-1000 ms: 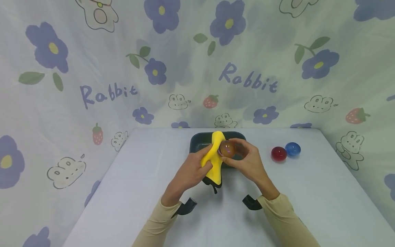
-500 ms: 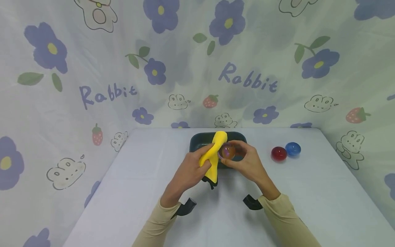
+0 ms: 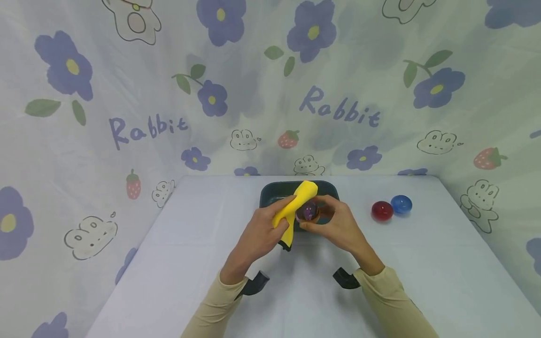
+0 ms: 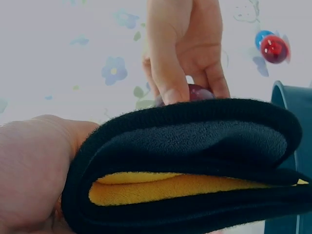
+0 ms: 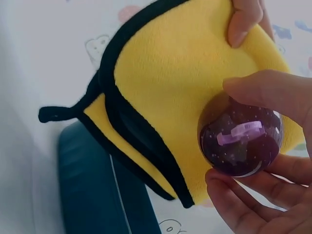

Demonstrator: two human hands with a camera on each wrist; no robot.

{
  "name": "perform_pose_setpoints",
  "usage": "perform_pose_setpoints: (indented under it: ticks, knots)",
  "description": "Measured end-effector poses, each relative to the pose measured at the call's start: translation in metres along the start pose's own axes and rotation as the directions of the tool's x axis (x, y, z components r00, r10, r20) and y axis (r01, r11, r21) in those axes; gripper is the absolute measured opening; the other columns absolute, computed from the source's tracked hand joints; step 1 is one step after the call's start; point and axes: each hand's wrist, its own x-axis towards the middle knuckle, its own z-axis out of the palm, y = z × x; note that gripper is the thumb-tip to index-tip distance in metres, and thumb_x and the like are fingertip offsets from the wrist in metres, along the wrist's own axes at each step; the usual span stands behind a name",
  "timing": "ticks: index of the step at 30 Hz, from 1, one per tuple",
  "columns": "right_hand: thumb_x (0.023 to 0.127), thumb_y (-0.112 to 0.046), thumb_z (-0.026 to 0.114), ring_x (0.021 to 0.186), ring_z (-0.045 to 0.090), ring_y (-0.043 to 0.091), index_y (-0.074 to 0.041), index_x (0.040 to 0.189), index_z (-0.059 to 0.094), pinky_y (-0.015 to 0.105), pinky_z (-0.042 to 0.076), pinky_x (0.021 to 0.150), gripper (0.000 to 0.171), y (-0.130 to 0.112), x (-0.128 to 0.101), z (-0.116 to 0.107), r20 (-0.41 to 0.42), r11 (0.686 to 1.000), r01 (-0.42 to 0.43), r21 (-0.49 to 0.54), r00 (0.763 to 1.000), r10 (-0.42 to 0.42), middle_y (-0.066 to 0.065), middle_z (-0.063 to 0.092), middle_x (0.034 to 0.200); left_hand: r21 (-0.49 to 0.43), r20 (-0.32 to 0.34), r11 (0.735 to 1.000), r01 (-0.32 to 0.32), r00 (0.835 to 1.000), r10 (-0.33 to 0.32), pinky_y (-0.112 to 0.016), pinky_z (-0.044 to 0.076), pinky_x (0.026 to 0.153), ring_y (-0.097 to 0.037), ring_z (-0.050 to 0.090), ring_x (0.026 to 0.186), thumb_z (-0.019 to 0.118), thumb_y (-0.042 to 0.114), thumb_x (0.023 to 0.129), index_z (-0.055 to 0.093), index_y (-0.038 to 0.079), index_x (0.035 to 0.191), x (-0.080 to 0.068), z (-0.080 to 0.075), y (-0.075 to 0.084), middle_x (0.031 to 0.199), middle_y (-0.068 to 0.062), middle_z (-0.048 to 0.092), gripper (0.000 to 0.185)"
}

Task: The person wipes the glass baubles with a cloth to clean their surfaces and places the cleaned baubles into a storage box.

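Note:
My left hand (image 3: 262,234) grips a folded yellow cloth (image 3: 293,204), thumb on the near side. The cloth has a black edge and a dark grey reverse, seen in the left wrist view. My right hand (image 3: 342,227) pinches a clear purple ball (image 5: 241,139) between thumb and fingers. A small light-purple shape shows inside the ball. In the right wrist view the ball overlaps the yellow face of the cloth. Both hands are close together, over the near part of a dark green tray (image 3: 270,188).
To the right on the white table (image 3: 190,234) lie a red ball (image 3: 382,211) and a blue ball (image 3: 401,204), side by side. Behind the table hangs a curtain (image 3: 253,84) printed with flowers and rabbits. Dark curved pieces (image 3: 255,283) stick out at both cuffs.
The ball has turned in my right hand, from an orange look to a purple one. The top of the cloth has tilted to the right, and its lower end has risen.

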Motion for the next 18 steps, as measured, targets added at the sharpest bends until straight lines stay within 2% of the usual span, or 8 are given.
perform_pose_setpoints:
  ticks: [9,14,18]
  knots:
    - [0.075,-0.029,0.092,0.096,0.072,0.017,-0.018,0.128,0.068,0.041,0.061,0.09,0.059,-0.0039,-0.0032,0.0066,0.045,0.997,0.072,0.033,0.996,-0.073,0.001,0.072,0.119,0.001,0.029,1.0,-0.008,1.0,0.008,-0.021,0.047,0.061,-0.012,0.053,0.068,0.055,0.006,0.095,0.056,0.016,0.149,0.0011,-0.0024,-0.0026,0.111,-0.008,0.068,0.055]
    - [0.076,-0.026,0.092,0.097,0.071,0.018,-0.018,0.128,0.069,0.031,0.06,0.09,0.058,-0.005,-0.0041,0.0078,0.032,0.994,0.1,0.053,0.994,-0.102,0.001,0.073,0.121,0.002,0.043,1.0,0.007,0.999,-0.007,-0.021,0.05,0.064,-0.012,0.055,0.071,0.055,0.008,0.096,0.054,0.016,0.151,0.0021,-0.0029,-0.0042,0.113,-0.008,0.069,0.055]
    - [0.077,-0.024,0.091,0.099,0.072,0.019,-0.015,0.129,0.069,0.027,0.059,0.089,0.057,-0.0071,-0.0047,0.0077,0.034,0.992,0.108,0.068,0.993,-0.111,0.003,0.073,0.123,0.009,0.052,1.0,0.017,0.998,-0.017,-0.021,0.051,0.065,-0.012,0.056,0.072,0.054,0.01,0.097,0.054,0.016,0.151,0.0024,-0.0033,-0.0057,0.115,-0.008,0.069,0.055]
